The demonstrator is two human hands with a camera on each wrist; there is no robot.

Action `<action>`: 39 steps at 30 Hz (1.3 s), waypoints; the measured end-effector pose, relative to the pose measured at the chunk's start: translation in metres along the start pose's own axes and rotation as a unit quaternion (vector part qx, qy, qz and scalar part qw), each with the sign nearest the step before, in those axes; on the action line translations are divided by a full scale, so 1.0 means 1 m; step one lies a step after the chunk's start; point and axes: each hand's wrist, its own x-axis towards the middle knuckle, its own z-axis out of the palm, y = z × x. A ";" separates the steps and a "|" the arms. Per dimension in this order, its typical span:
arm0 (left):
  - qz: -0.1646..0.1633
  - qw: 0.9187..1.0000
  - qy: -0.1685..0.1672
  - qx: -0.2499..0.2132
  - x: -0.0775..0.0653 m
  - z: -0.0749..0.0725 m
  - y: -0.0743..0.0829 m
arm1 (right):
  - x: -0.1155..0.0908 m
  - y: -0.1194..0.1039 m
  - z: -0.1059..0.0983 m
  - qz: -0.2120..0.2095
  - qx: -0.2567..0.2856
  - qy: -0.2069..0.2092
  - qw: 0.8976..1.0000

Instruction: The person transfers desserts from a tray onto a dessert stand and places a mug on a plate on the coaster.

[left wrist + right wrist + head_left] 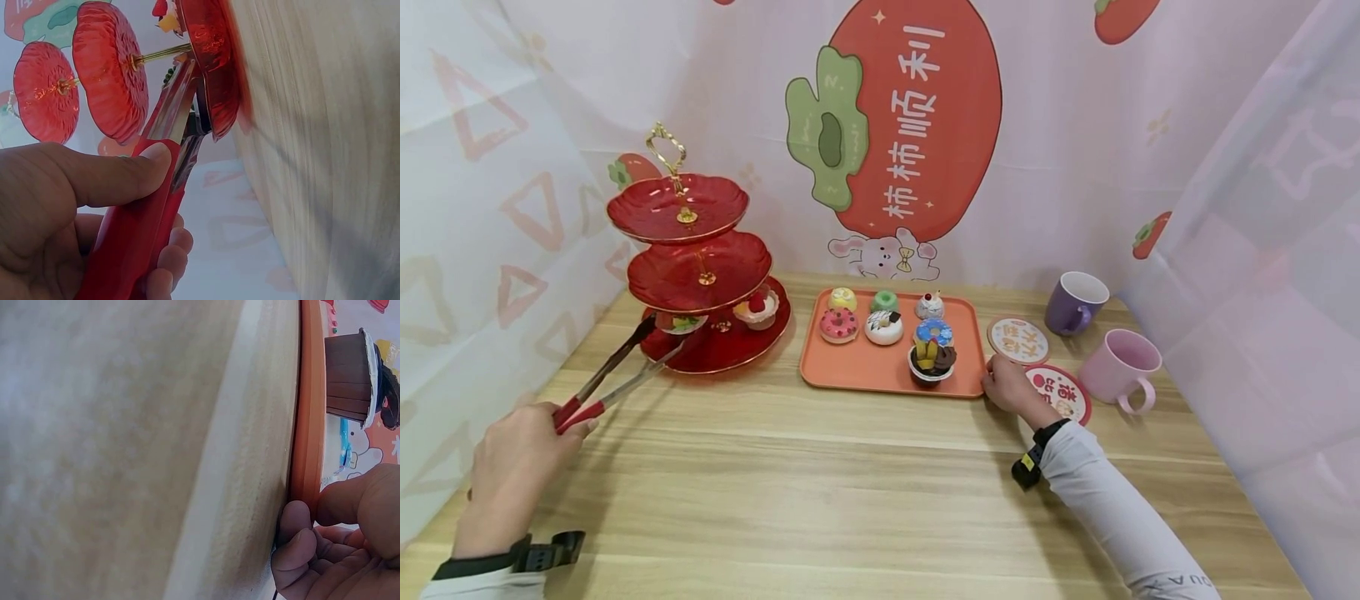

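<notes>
My left hand [523, 458] grips red-handled metal tongs [134, 231], thumb on top and fingers wrapped below. The tongs reach into the bottom tier of a red three-tier cake stand [700, 271], on either side of a small cake with green topping [679, 323]; whether they touch it I cannot tell. A cupcake with a red berry [757, 308] sits on the same tier. My right hand [1011, 385] pinches the front right corner of an orange tray [857, 375]. Nearest that corner stands a chocolate cupcake in a brown cup [350, 378]; several doughnuts and small cakes lie behind it.
Right of the tray lie a pale round coaster [1017, 338] and a red-rimmed coaster [1067, 396], partly behind my right wrist. Beyond them stand a purple mug [1067, 312] and a pink mug [1112, 367]. Printed curtains [1052, 150] hang along the table's back and sides.
</notes>
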 end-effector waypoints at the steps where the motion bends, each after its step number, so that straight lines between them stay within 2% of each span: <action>1: -0.003 1.000 -0.002 0.001 0.000 0.000 0.000 | 0.000 0.000 0.000 0.003 0.003 -0.003 1.000; 5: -0.009 1.000 0.001 0.005 -0.001 -0.001 0.000 | 0.000 0.000 -0.001 0.007 0.006 -0.011 1.000; 12: -0.029 0.999 -0.020 0.004 -0.004 -0.005 0.001 | 0.000 -0.002 -0.002 0.007 0.006 -0.013 1.000; 29: -0.025 1.000 0.011 0.005 -0.007 -0.008 -0.001 | -0.002 -0.003 -0.002 0.006 0.003 -0.011 1.000; 35: -0.037 0.999 -0.011 0.003 -0.011 -0.010 -0.005 | -0.001 -0.002 -0.003 0.009 0.007 -0.012 1.000; 39: -0.045 0.999 -0.026 -0.006 -0.015 -0.012 -0.007 | -0.002 -0.001 -0.003 -0.007 0.009 0.000 1.000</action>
